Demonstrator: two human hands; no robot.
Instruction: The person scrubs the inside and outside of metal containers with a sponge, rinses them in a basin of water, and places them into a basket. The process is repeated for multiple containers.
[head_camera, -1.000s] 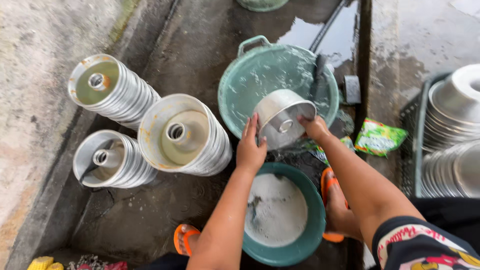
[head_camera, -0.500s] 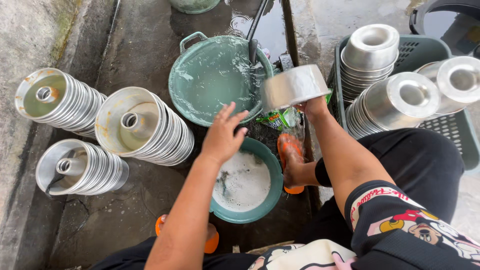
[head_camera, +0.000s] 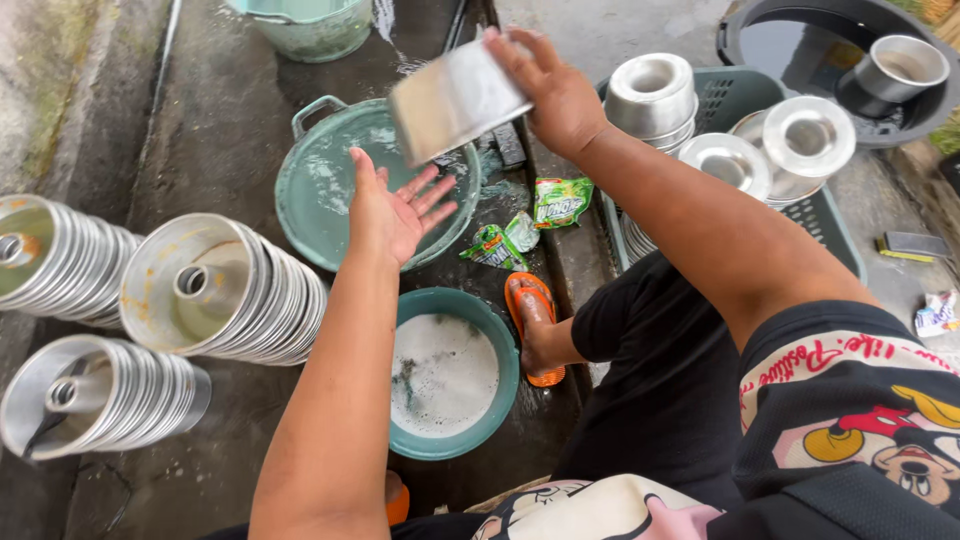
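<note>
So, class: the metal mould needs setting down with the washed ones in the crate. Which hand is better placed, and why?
Probably the right hand: it already grips the metal mould and is on the side of the crate. The left hand is open and empty over the green basin.

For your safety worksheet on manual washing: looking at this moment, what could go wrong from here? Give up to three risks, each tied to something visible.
1. The right hand grips a wet metal mould tilted in mid-air; it could slip and fall.
2. The left hand is open below it and might be struck.
3. The ground is wet around the sandalled foot, so slipping seems possible.
</note>
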